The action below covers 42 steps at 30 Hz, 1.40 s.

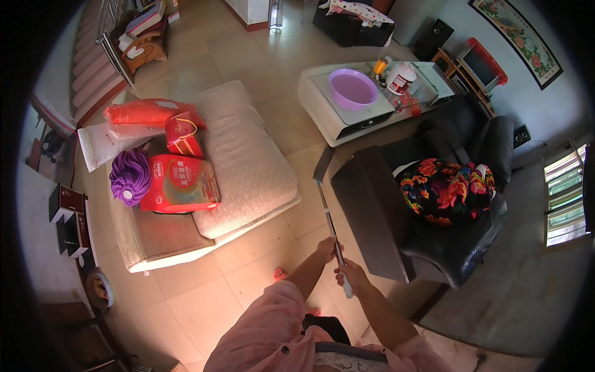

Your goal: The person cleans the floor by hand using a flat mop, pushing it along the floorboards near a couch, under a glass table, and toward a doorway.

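Note:
A flat mop (327, 215) slants away from me across the tiled floor, its metal pole ending in a pale grip near my body. My left hand (329, 249) wraps the pole higher up, and my right hand (354, 277) holds it lower, close to the grip's end. The narrow dark mop head (324, 164) lies on the tiles between the cream coffee table (320, 122) and the black leather sofa (367, 209). The sofa's dark side panel stands just right of the pole.
On the left, a beige sofa (246, 153) bears a red printed box (179, 183), a smaller red gift box (183, 135), a purple knitted item (130, 176) and a red bag (144, 111). A floral bundle (446, 190) rests on the black sofa. The coffee table holds a purple basin (353, 88).

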### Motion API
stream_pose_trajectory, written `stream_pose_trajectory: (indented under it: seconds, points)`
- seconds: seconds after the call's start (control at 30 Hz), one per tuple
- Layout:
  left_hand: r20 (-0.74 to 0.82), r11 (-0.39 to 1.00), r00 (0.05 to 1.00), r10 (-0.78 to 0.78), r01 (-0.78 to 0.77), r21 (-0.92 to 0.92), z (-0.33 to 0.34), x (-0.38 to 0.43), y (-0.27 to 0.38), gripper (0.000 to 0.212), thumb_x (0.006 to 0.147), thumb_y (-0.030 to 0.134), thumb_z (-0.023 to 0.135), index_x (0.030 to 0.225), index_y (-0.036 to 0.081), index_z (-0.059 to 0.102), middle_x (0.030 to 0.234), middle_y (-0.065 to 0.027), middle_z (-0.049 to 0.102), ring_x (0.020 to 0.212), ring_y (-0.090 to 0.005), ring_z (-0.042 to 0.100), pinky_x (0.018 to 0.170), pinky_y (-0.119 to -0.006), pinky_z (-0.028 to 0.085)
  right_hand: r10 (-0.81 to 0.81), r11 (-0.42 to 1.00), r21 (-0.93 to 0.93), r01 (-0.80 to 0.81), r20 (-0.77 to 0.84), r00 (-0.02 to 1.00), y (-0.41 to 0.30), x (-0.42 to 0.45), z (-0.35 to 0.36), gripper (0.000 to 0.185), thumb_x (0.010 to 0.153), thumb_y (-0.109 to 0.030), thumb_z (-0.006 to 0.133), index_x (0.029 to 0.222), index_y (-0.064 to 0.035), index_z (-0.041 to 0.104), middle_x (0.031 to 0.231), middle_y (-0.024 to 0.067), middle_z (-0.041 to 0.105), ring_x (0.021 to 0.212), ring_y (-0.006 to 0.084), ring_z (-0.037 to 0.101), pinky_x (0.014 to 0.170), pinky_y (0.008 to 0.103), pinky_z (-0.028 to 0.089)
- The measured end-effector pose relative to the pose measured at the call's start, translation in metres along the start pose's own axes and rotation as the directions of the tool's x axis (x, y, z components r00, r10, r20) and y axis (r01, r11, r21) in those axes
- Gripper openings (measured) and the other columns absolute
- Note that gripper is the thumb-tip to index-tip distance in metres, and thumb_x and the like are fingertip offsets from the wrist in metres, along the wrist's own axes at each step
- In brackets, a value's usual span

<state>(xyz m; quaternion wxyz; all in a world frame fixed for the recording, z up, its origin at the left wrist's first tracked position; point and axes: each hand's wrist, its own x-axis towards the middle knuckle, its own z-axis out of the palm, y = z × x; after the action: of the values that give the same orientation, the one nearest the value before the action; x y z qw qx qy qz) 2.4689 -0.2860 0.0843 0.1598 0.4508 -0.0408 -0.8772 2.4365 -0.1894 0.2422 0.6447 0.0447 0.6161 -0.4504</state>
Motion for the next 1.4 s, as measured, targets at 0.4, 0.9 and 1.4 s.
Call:
stream_pose_trajectory:
  seconds: [0.4,0.9,1.4]
  points:
    - [-0.163,0.921,0.982,-0.095,0.025,-0.389,-0.09,-0.044,0.024,0.008,0.082,0.013,0.045,0.086,0.005,0.043,0.083,-0.0136,0.049,0.071,-0.0273,0.05,0.064,-0.038,0.048,-0.038,0.949,-0.31,0.06,0.077,0.996,-0.142,0.133,-0.019,0.008,0.074,0.001,0.042,0.08,-0.0034,0.039,0.063,0.0107,0.044,0.045,0.0114,0.042,0.037,0.0239,0.037]
    - [-0.456,0.67,0.888,0.049,-0.368,-0.644,-0.12,-0.104,-0.009,0.01,0.085,0.014,0.041,0.091,0.007,0.045,0.084,-0.0121,0.053,0.073,-0.0245,0.053,0.064,-0.037,0.048,0.035,0.774,-0.622,0.118,0.228,0.973,-0.294,0.287,-0.013,0.014,0.075,0.003,0.041,0.089,-0.0001,0.038,0.062,0.0116,0.041,0.042,0.0132,0.039,0.036,0.0267,0.035]
    - [-0.459,0.71,0.878,0.134,-0.408,-0.574,-0.091,-0.097,-0.025,0.02,0.085,0.014,0.04,0.103,0.004,0.039,0.089,-0.0143,0.049,0.075,-0.0265,0.049,0.066,-0.038,0.047,0.126,0.199,-0.963,0.18,0.208,0.97,-0.328,0.271,-0.084,0.052,0.079,-0.002,0.041,0.127,-0.0004,0.02,0.058,0.0108,0.046,0.041,0.0189,0.045,0.037,0.0335,0.036]
